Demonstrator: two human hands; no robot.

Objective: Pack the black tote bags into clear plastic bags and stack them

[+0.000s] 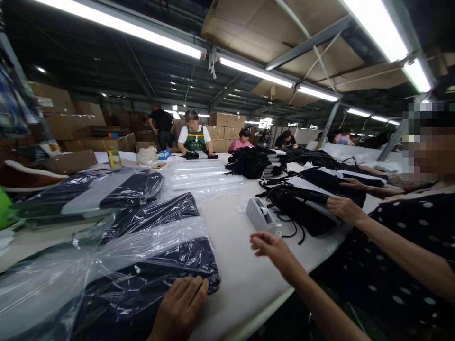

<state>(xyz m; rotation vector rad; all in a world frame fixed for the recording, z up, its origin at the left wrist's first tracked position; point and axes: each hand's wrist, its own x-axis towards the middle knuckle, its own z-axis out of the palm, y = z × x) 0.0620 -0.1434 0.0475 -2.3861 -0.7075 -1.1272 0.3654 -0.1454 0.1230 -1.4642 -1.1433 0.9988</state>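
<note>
My left hand [183,305] lies on the near right corner of a dark folded garment [142,272] in a clear plastic bag, its fingers slightly bent and side by side on the film. A pale band crosses the garment, and the loose end of the bag spreads to the left. My right hand [273,251] is lifted over the table edge, palm inward, with loosely curled fingers and nothing visible in them. Just beyond its fingertips stands a grey tape dispenser [261,215]. Black garments with straps [302,206] lie behind the dispenser.
A second bagged garment [88,189] and flat clear bags [206,175] lie farther back on the white table [231,220]. At right, a co-worker's hand [344,208] touches the black garments. A black stack [252,161] stands mid-table; another person [195,137] works at the far end.
</note>
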